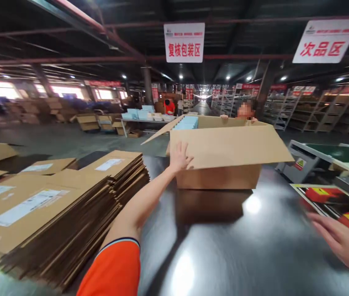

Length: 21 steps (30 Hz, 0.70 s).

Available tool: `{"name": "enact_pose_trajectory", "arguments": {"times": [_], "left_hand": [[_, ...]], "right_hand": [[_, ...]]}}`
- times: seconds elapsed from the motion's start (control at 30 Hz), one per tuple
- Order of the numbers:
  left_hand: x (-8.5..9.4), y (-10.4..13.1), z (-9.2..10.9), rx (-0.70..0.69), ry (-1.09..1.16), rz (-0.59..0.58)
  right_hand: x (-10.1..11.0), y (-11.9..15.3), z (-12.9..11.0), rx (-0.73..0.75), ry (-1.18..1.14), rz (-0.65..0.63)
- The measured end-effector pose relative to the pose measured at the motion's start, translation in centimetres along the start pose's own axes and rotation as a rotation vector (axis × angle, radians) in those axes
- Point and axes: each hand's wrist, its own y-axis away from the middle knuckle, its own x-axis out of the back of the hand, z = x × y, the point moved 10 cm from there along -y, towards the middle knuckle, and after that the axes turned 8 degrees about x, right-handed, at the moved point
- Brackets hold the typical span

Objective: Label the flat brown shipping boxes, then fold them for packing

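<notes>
A large cardboard box (220,177) stands on the shiny metal table (211,250) with its top flaps folded outward. Light-blue items (187,122) show inside at its left. My left hand (180,157) reaches forward and rests, fingers spread, on the left end of the near flap (233,146). Out to the right, my right hand (338,236) is held over the table edge by the conveyor, fingers stretched out and slightly blurred, with nothing visible in it. Behind the box, a co-worker's hands (224,117) touch its far rim.
Stacked flat cartons (78,205) with white labels lie on the left. A conveyor machine (310,162) and red parts with yellow labels (324,193) stand at right. Farther back, another person (169,107) is beside a table bearing blue boxes (136,114).
</notes>
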Motion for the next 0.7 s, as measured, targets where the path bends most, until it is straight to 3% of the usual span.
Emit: {"name": "enact_pose_trajectory", "arguments": {"times": [0.1, 0.17, 0.23, 0.33, 0.43, 0.53, 0.6, 0.7], "left_hand": [[1.7, -4.1, 1.0, 0.013, 0.036, -0.002], [1.0, -4.2, 4.3, -0.130, 0.139, -0.135], [-0.1, -1.6, 9.0, -0.338, 0.239, -0.240], [0.2, 3.9, 13.5, -0.435, 0.391, -0.095], [1.1, 8.9, 15.6, -0.433, 0.475, 0.010], [2.8, 10.2, 16.1, -0.486, 0.486, 0.013], [4.2, 7.5, 15.2, -0.511, 0.476, 0.015], [6.0, -1.7, 11.1, -0.330, 0.343, 0.089]], "right_hand": [[-1.5, -12.8, -9.3, 0.451, 0.014, 0.055], [-2.6, -18.1, -15.4, 0.663, -0.018, 0.128], [-3.8, -21.5, -20.6, 0.806, -0.075, 0.176], [-6.3, -24.8, -25.3, 0.832, -0.123, 0.034], [-7.9, -25.4, -27.0, 0.747, -0.063, -0.134], [-6.5, -23.5, -27.7, 0.749, 0.005, -0.124], [-5.2, -23.2, -26.7, 0.635, 0.139, -0.091], [-3.3, -24.6, -22.8, 0.294, 0.494, -0.097]]}}
